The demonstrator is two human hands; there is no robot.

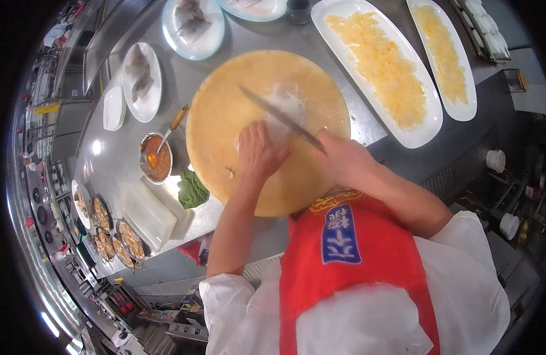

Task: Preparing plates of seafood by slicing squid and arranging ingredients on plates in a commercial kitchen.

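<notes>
My right hand point(344, 157) grips a long kitchen knife point(273, 110), its blade pointing up and to the left across a pile of finely shredded white food point(288, 104). The blade is slightly blurred and covers part of the pile. Close below it, my left hand point(259, 151) holds down white food, with the fingers curled over it; most of that piece is hidden. A pale edge shows beside the left fingers. Both hands are over a thick round cutting board point(219, 111). A small brownish scrap point(230, 172) lies on the board near my left wrist.
Left of the board are a steel bowl of red-brown sauce point(165, 166) with a ladle point(171, 125), a green cloth point(192, 188) and a plastic container point(148, 215). Fish plates point(155, 95) and long platters of yellowish food point(426, 120) stand on the steel counter point(108, 155).
</notes>
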